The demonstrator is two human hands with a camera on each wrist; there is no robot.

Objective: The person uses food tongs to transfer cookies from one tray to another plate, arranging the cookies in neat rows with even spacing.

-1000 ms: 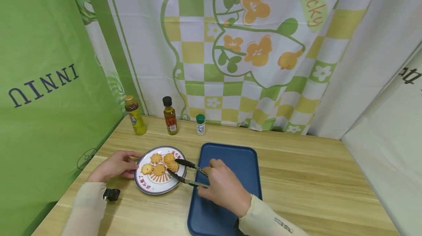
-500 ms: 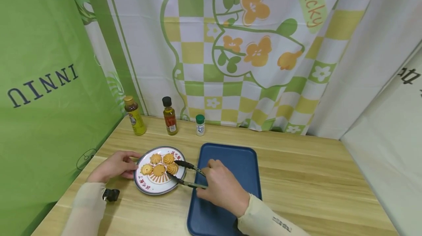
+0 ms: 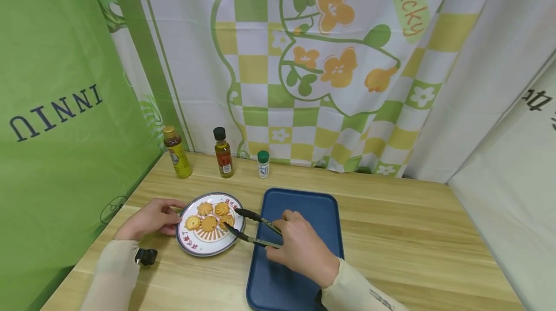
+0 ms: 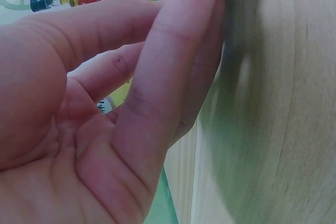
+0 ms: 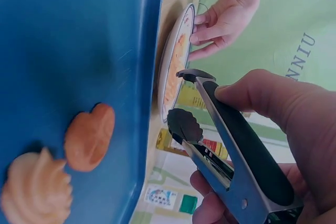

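Observation:
My left hand (image 3: 152, 218) holds the left rim of a white plate (image 3: 217, 247) with a dark edge and red lettering. Several golden butter cookies (image 3: 209, 224) lie on the plate. My right hand (image 3: 299, 248) grips green-handled tongs (image 5: 239, 140); their black scalloped tips stand apart over the plate's right side, by a swirled cookie. A blue tray (image 3: 299, 200) lies beneath the right hand. On it the right wrist view shows a brown, notched cookie (image 5: 89, 139) and a swirled one (image 5: 37, 191), both hidden by the hand in the head view.
Along the back of the wooden table (image 3: 412, 233) stand a yellow bottle (image 3: 178, 156), a black-capped oil bottle (image 3: 224, 156) and a small green-lidded jar (image 3: 263, 165). A patterned curtain (image 3: 304, 84) hangs behind them, with a green cloth (image 3: 52, 166) at the left.
The tongs have shifted slightly right with my right hand, their tips apart. Early on, the swirled cookie by the tips moved a little toward the front of the plate. My left hand stays put.

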